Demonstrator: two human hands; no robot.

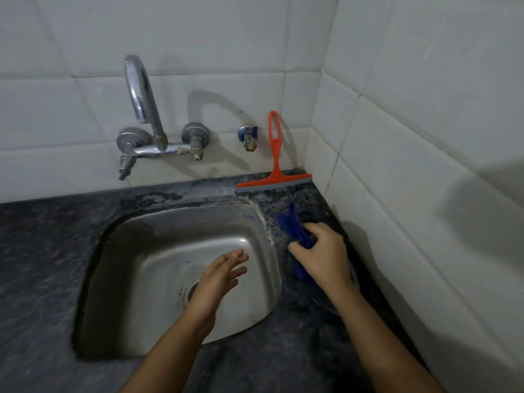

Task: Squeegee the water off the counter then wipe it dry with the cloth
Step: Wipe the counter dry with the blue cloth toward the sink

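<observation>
Here we see first the dark stone worktop (42, 251), which wraps around the steel sink (175, 268) and meets the white tiled wall (411, 137) on two sides. Our right grip (321, 255) is over the narrow strip of worktop between the sink and the side wall, and it is closed around the blue cloth (295, 225); part of the cloth sticks out beyond the grip toward the back corner, and part hangs under it on the near side. Our left grip (218, 279) is apart from it, over the sink bowl, with the fingers spread loosely and nothing inside. Far beyond the right grip, in the back corner, the orange squeegee (274, 168) stands on its blade and leans with its handle on the wall, and no hand touches it. Further to the left of it the chrome tap (147, 123) comes out of the wall.

We judge that the squeegee step is finished, because the tool is put away and the cloth is in use. The drying seems to be in progress on this right strip. The worktop near the corner looks pale and patchy, but we cannot tell if this is water or stain, so how much is left is not clear.
</observation>
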